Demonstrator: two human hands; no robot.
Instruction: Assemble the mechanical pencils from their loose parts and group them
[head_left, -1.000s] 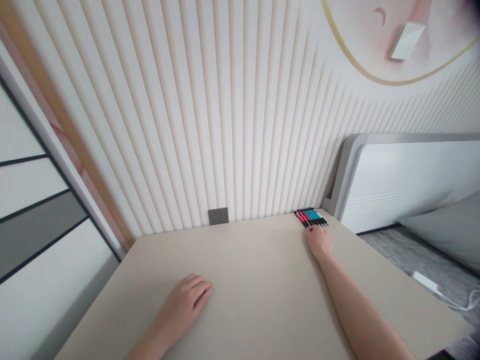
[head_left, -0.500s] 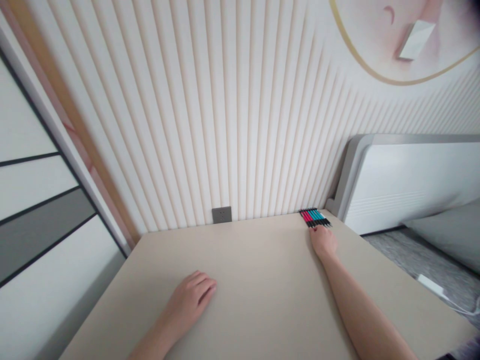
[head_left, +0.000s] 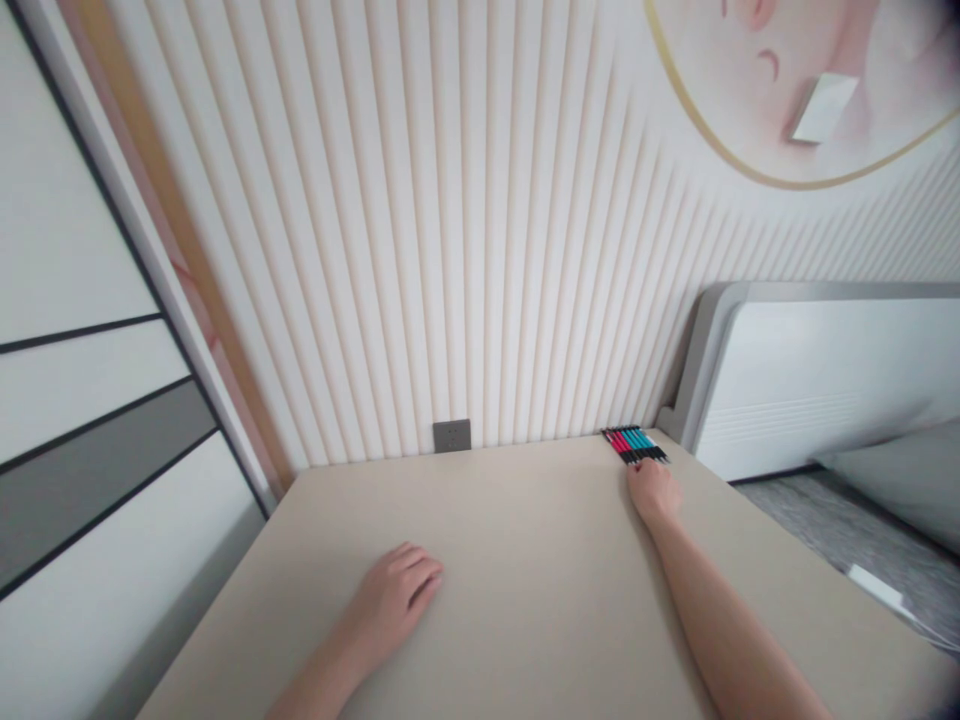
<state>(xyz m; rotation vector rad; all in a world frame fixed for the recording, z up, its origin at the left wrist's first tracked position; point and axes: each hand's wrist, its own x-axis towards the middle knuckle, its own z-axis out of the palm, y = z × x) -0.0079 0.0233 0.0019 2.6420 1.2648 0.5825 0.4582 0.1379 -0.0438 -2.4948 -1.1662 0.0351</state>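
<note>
A row of several pens (head_left: 634,445), some red and some teal with black ends, lies side by side at the table's far right corner. My right hand (head_left: 655,490) is at their near ends, its fingers curled in. Whether it grips one of the pens is hidden behind the knuckles. Well to the left and closer to me, my left hand (head_left: 400,588) rests palm down on the table, loosely bent, with a small gap beside the thumb. It holds nothing that I can see.
The beige table (head_left: 517,570) meets a ribbed white wall (head_left: 480,250) with a dark socket (head_left: 451,436) just above its back edge. Right of it stand a bed headboard (head_left: 810,380) and a grey pillow (head_left: 900,480). A white and grey cabinet (head_left: 90,400) stands left.
The whole view has shifted slightly, so things sit a little lower and mostly further right. Both hands keep their places on the table and by the pens.
</note>
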